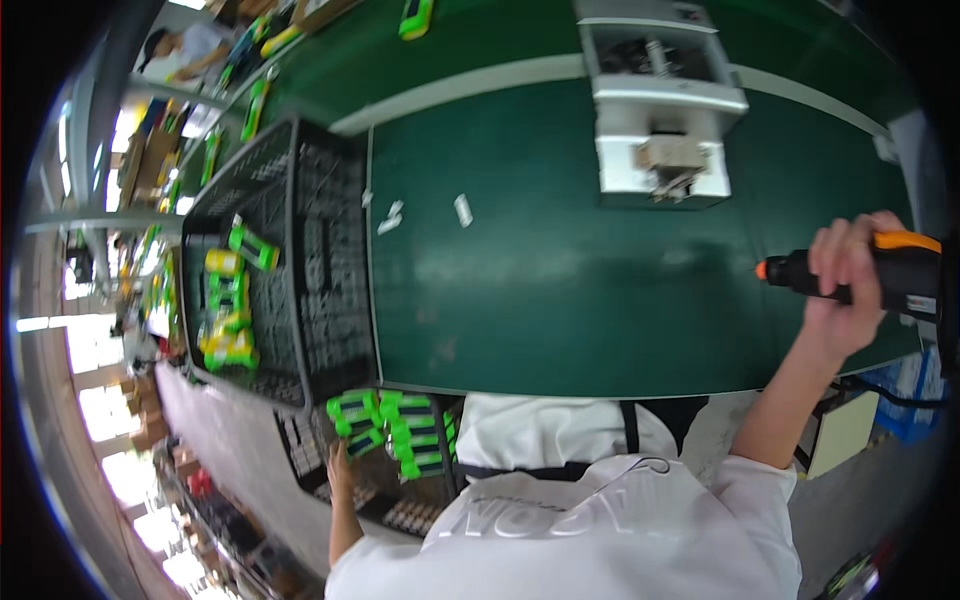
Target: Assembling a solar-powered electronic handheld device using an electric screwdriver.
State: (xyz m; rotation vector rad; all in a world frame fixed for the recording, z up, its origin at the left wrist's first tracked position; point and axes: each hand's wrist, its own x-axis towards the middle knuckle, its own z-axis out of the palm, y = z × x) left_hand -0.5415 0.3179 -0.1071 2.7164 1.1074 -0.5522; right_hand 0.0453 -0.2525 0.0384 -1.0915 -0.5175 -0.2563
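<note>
My right hand (pixel 846 268) is wrapped round a black electric screwdriver (pixel 795 272) with an orange tip, held above the right side of the green table (pixel 560 300). The tool points left. Below the table's front edge, my left hand (pixel 341 470) reaches down beside several green-and-black devices (pixel 415 435) stacked in a crate. Its fingers are small and partly hidden, so I cannot make out whether they grip one.
A black plastic crate (pixel 335 270) stands at the table's left, with several green-and-yellow devices (pixel 228 310) in it. A white-and-grey machine (pixel 665 110) sits at the back. Small white pieces (pixel 463 210) lie on the table. Another person (pixel 190 48) is at the far left.
</note>
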